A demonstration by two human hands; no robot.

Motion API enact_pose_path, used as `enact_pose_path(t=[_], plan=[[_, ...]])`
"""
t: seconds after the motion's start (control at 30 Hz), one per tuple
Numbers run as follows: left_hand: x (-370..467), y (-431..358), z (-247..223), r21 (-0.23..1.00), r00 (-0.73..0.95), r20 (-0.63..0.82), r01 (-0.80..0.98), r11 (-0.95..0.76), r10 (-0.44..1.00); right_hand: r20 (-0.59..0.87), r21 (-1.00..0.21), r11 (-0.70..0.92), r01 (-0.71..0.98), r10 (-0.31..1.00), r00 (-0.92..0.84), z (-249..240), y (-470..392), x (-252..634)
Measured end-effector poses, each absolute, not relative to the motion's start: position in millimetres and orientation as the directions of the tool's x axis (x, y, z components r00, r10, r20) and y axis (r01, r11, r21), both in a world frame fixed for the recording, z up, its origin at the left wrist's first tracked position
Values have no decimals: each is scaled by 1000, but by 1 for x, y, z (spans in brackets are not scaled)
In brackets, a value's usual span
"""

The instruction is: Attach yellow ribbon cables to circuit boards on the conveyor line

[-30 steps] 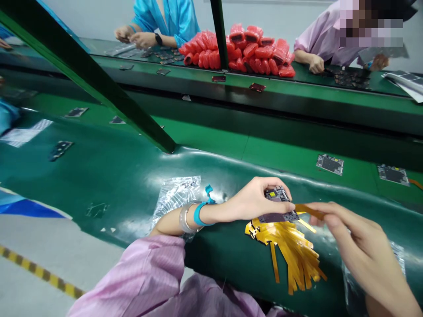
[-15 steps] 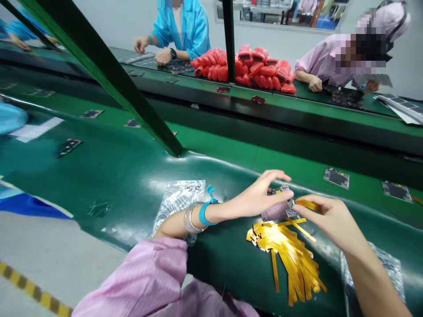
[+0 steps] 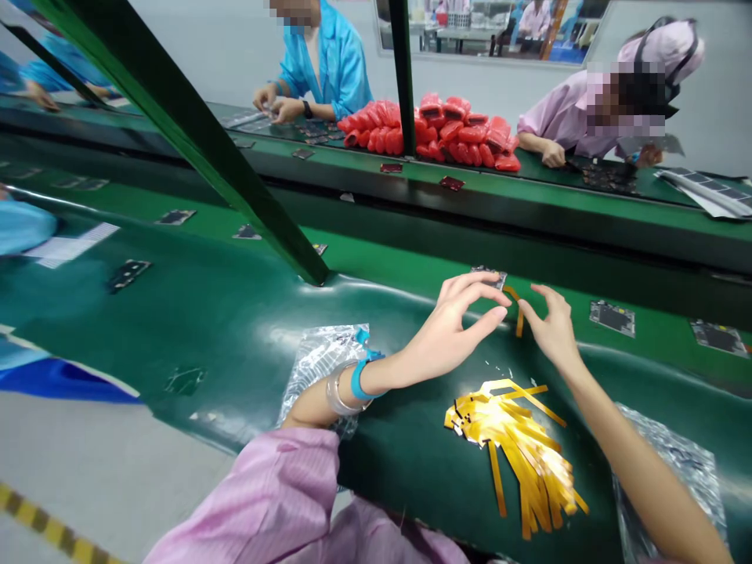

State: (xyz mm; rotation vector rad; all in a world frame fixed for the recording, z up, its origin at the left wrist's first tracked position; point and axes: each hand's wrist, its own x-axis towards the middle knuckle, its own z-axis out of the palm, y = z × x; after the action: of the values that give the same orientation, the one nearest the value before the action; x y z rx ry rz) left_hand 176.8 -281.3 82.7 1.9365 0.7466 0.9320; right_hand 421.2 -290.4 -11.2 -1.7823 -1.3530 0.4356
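A circuit board (image 3: 497, 279) lies on the green belt, partly hidden behind the fingers of my left hand (image 3: 450, 333). An orange flex strip (image 3: 519, 319) runs from its right side toward the mat. My left hand is open, thumb and fingers apart, just in front of the board. To the right of the strip, my right hand (image 3: 553, 327) is open too, its thumb and forefinger spread with nothing visible between them. Below both hands, a fanned pile of orange flex strips (image 3: 522, 450) rests on the dark green mat.
More boards (image 3: 612, 317) lie along the belt (image 3: 405, 262). A slanted green post (image 3: 235, 176) rises left of my hands. Clear plastic bags (image 3: 317, 356) flank my arms. Across the line, people in blue and pink work beside red wrapped bundles (image 3: 452, 129).
Both hands have moved forward from above the strip pile to the belt's edge. The board they held, with its orange strip, now lies on the belt, and the fingers have opened.
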Motion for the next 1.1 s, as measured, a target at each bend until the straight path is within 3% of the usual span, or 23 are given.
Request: enact_pose_path(t=[0.13, 0.3, 0.7, 1.1], plan=[[177, -280, 84, 852, 559, 337, 160, -498, 757, 50, -734, 21, 679, 998, 23, -6, -347, 410], [178, -279, 82, 843, 583, 334, 168, -512, 741, -152, -718, 92, 690, 946, -285, 8, -389, 382], [176, -277, 82, 838, 618, 311, 179, -515, 722, -302, -647, 214, 732, 810, -503, 1, -393, 363], [175, -243, 75, 863, 589, 322, 138, -485, 741, -284, -669, 298, 681, 744, -605, 13, -395, 384]])
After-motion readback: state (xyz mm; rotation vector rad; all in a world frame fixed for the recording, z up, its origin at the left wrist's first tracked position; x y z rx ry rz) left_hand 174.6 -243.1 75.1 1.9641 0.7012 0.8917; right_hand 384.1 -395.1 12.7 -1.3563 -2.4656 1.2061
